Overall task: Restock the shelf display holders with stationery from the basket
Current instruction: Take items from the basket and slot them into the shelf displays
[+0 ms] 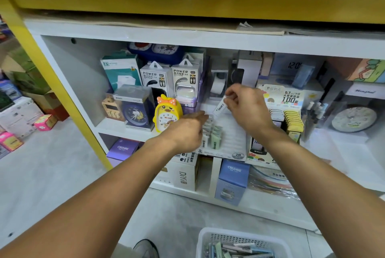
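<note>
White shelving [129, 127] with yellow trim, stock on several tiers. Our right hand [248, 109] pinches one white lead case [220, 108], tilted, above the display holder [227, 143]. Our left hand [185, 132], fingers loosely curled, rests at the holder's left rows, where cases [214, 136] stand; whether it grips one we cannot tell. Left: chick clock [166, 114]; right: yellow packs [293, 121]. Floor below: basket [210, 237] of stationery.

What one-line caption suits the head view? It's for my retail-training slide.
Right hand pinches a white lead case above the tiered display holder while left hand rests at its filled slots.
</note>
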Tool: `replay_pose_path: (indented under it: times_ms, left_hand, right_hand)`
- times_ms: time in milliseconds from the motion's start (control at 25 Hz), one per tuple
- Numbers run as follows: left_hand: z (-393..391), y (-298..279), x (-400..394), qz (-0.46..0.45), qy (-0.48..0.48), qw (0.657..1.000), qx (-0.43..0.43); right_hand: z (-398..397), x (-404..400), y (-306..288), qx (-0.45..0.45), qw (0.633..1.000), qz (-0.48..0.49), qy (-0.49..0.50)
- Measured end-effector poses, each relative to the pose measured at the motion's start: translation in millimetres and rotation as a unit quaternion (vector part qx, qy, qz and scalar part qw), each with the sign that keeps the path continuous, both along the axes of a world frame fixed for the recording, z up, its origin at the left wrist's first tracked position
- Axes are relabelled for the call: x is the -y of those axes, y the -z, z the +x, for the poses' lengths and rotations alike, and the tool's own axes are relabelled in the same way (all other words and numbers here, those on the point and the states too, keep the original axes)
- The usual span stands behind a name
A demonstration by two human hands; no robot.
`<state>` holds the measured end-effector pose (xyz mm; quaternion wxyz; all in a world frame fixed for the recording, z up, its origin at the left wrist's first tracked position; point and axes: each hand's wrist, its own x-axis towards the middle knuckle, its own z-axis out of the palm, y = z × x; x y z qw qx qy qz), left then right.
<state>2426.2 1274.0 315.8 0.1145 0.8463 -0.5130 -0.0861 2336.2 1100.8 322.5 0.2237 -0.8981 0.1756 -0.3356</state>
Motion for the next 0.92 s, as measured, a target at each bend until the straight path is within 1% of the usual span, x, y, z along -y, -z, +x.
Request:
replay_pose_path:
  times_ms: [120,280,480,560,680,760,840,920]
  left_hand:
    - [0.1,8.1,3.3,0.032,0.030,0.999,0.010]
    - [0.2,11.4,10.3,0.046,0.024,0.999,0.009]
    - [0.2,12.0,15.9,0.072,0.029,0.997,0.011]
    - [1.0,11.7,16.3,0.079,0.024,0.997,0.007]
    - [0.9,10.5,15.9,0.082,0.028,0.996,0.006]
    - [0.5,9.8,15.4,0.083,0.030,0.996,0.005]
    - [-0.5,7.1,14.7,0.078,0.025,0.997,-0.003]
    - [-3.6,-0.3,12.8,0.045,0.003,0.999,-0.008]
  right_hand:
    - [12.5,-5.6,14.2,-0.023,0.999,-0.022,-0.005]
    - [21.3,-8.8,23.6,-0.058,0.998,-0.007,-0.011]
    - [21.8,-8.7,22.6,-0.095,0.993,-0.060,-0.030]
    - [21.4,-7.6,21.4,-0.110,0.992,-0.058,-0.036]
    - [22.5,-10.6,23.5,-0.165,0.983,-0.057,-0.050]
    - [22.1,-13.3,23.6,-0.207,0.975,-0.064,-0.041]
    - [17.7,-15.1,17.4,-0.187,0.980,-0.055,-0.032]
    - [8.8,-17.5,6.8,-0.128,0.991,-0.024,-0.026]
